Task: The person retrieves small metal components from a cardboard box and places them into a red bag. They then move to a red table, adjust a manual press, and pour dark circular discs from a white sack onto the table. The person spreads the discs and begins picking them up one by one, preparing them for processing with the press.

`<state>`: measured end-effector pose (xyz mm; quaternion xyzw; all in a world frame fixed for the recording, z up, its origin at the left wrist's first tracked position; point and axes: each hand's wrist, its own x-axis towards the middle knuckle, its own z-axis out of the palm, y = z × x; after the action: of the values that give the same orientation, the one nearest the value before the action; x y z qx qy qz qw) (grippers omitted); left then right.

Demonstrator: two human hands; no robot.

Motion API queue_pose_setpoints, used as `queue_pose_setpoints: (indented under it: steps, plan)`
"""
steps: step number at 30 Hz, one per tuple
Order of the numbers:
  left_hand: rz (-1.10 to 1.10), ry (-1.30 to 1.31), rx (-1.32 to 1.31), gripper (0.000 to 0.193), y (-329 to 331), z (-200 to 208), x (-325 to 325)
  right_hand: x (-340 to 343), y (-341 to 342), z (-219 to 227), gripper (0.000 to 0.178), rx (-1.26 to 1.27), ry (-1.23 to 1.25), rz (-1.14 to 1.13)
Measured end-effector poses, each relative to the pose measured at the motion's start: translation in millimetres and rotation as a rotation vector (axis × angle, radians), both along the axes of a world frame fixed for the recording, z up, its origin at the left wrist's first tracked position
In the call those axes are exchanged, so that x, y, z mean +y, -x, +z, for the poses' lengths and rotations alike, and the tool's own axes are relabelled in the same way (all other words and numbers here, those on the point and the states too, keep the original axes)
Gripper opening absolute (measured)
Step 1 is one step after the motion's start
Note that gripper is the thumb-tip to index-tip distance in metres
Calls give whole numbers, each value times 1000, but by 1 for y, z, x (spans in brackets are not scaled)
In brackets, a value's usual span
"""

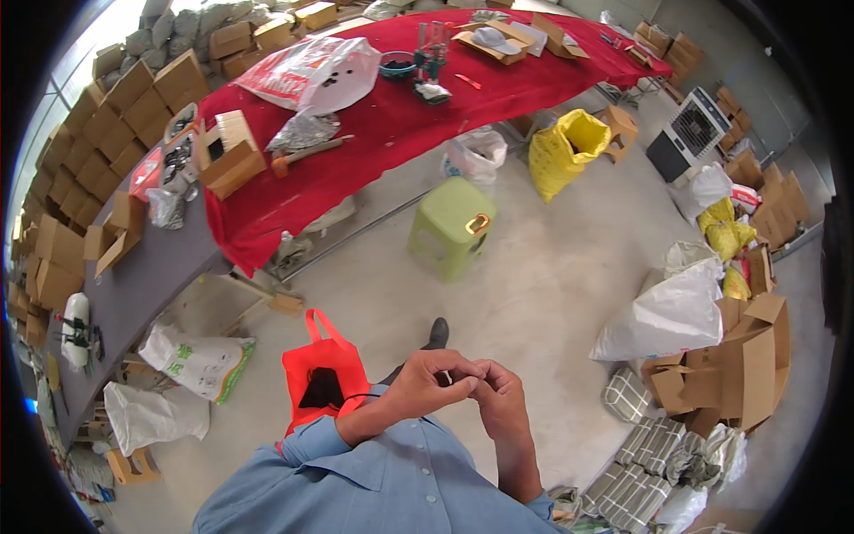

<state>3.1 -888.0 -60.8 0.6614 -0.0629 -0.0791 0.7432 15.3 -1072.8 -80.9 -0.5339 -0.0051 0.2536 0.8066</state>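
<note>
My left hand (431,384) and my right hand (501,398) meet in front of my chest, fingertips pinched together. Whatever lies between the fingers, if anything, is too small to make out. Beside my left forearm is a red bag (297,365) with its handle loop standing up and a dark inside. A thin dark cord or band (358,395) shows at my left wrist, against the bag. I cannot tell whether the bag stands on the floor or hangs from my arm.
Ahead stands a green plastic stool (442,222) with an orange-rimmed object (478,223) on it. Beyond it runs a long table with a red cloth (374,142). A yellow sack (562,156) stands near the table; white sacks (667,311) and cartons (725,369) line the right.
</note>
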Motion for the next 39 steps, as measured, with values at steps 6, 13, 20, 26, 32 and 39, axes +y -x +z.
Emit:
queue_pose_setpoints:
  steps: [6,13,20,26,32,39]
  plan:
    - [-74,-156,-249,23,-130,-10,-59,-72,-119,-3,6,-115,132,-37]
    - [-120,-143,-246,28,-264,3,-122,-152,-256,30,12,-133,344,5]
    - [27,714,410,15,-367,-16,-169,-186,-364,22,23,92,-57,-66]
    - [44,1126,309,16,-448,-1,-222,-229,-477,32,18,214,-396,18]
    - [97,1017,259,10,-511,11,-268,-297,-569,33,15,295,-453,297]
    - [453,412,205,10,-548,11,-290,-294,-640,17,14,107,-97,421]
